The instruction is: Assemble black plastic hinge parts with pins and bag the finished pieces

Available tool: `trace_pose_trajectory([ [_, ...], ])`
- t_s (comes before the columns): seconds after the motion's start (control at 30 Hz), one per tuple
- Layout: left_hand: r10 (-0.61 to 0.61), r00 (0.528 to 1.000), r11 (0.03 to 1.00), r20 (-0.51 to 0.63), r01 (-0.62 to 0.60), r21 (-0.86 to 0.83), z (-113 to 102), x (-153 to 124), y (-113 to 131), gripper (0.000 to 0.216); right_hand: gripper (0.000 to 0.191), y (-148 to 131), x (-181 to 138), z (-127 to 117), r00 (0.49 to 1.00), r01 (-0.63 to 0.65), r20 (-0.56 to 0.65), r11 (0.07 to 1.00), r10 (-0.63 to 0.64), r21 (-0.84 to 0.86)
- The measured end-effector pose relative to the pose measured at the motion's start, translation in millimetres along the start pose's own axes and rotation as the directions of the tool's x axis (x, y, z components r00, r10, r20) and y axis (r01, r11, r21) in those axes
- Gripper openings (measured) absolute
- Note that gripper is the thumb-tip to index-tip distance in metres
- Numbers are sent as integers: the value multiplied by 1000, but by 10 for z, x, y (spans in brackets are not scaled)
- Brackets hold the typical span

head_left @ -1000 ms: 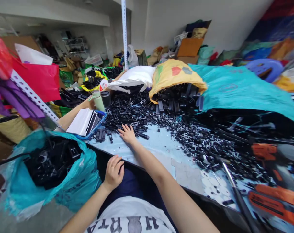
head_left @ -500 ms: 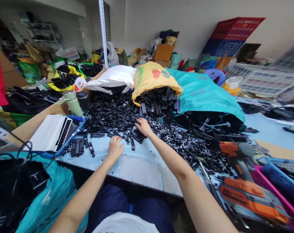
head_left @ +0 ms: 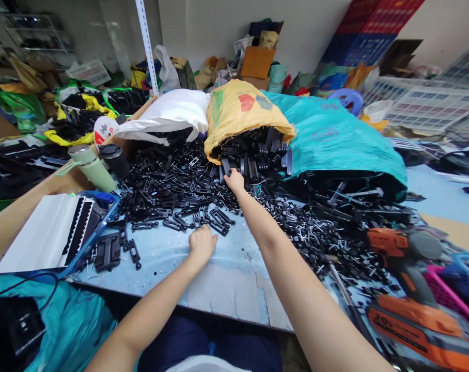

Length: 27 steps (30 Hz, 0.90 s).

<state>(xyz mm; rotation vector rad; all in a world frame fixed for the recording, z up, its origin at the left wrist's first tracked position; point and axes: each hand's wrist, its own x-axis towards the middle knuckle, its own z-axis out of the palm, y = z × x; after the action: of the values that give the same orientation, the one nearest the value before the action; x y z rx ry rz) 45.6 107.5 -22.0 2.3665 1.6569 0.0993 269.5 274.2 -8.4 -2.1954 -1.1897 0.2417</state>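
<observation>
My right hand (head_left: 235,182) reaches to the mouth of a yellow woven bag (head_left: 244,106). Its thumb and fingers close on a flat black plastic part (head_left: 225,166) among the parts spilling out there. Lower on the table, my left hand (head_left: 202,243) has its fingers curled under and its thumb out to the side. The fingertips meet a few small black plastic links (head_left: 198,219); what they hold, if anything, is hidden. A heap of similar links (head_left: 160,186) spreads to the left. On the right lies a pile of black-headed bolts (head_left: 308,230).
A white bag (head_left: 176,111) and a teal bag (head_left: 335,134) flank the yellow one. An orange cordless drill (head_left: 416,310) lies front right, beside a long-handled metal tool (head_left: 341,284). Left are a green flask (head_left: 93,168), a dark cup (head_left: 114,160) and a blue tray (head_left: 89,243).
My right hand has moved from the links up to the yellow bag's mouth and closed on a part. My left hand has shifted right and curled its fingers. The head view has shifted slightly.
</observation>
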Motion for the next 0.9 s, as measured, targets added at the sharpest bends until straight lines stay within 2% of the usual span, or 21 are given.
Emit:
trace_pose_trajectory([
  [0.07, 82, 993, 996, -85, -79, 33, 26, 16, 1, 30, 45, 53, -55, -47, 1000, -13, -5, 996, 14, 84],
  [0.13, 277, 946, 960, -167, -265, 94, 42, 63, 35, 23, 44, 111, -175, -130, 1000, -22, 12, 984, 20, 178],
  [0.2, 465, 873, 882, -144, -445, 153, 51, 134, 97, 27, 42, 180, -374, -242, 999, -26, 41, 962, 15, 271],
  [0.23, 518, 849, 851, -109, -498, 166, 53, 171, 127, 28, 41, 226, -508, -311, 999, -26, 54, 949, 9, 313],
  [0.27, 541, 837, 835, -78, -524, 169, 54, 205, 148, 28, 41, 284, -665, -390, 998, -26, 64, 937, 3, 348],
  [0.33, 533, 844, 838, -49, -520, 162, 51, 255, 145, 27, 42, 442, -1050, -581, 996, -22, 86, 914, -14, 405],
  [0.43, 542, 839, 835, -54, -530, 149, 22, 281, 7, 26, 53, 772, -1772, -902, 976, 55, 158, 866, -152, 497],
  [0.5, 576, 810, 817, -114, -567, 104, -10, 260, -139, 25, 59, 1004, -2295, -1084, 950, 143, 189, 887, -247, 438],
  [0.57, 574, 796, 810, -191, -586, -5, -46, 193, -278, 22, 58, 1187, -2786, -1205, 948, 197, 210, 959, -240, 204],
  [0.6, 548, 806, 812, -223, -576, -90, -65, 140, -334, 20, 54, 1244, -2999, -1240, 938, 222, 253, 971, -236, 85],
  [0.67, 464, 847, 792, -258, -527, -307, -103, -5, -411, 14, 42, 1274, -3327, -1271, 886, 319, 378, 945, -270, -73],
  [0.7, 418, 869, 752, -265, -495, -436, -123, -91, -433, 16, 37, 1249, -3431, -1274, 845, 393, 435, 912, -310, -114],
  [0.73, 378, 889, 685, -257, -456, -569, -141, -181, -446, 21, 37, 1204, -3493, -1271, 799, 477, 481, 868, -361, -141],
  [0.8, 349, 922, 512, -169, -338, -789, -174, -358, -458, 31, 47, 1079, -3495, -1259, 694, 639, 546, 750, -469, -169],
  [0.87, 368, 929, 398, -36, -193, -897, -197, -510, -466, 34, 61, 957, -3377, -1243, 532, 774, 644, 624, -550, -107],
  [0.9, 366, 930, 382, 6, -144, -913, -205, -576, -471, 34, 63, 908, -3297, -1232, 439, 819, 690, 572, -576, -44],
])
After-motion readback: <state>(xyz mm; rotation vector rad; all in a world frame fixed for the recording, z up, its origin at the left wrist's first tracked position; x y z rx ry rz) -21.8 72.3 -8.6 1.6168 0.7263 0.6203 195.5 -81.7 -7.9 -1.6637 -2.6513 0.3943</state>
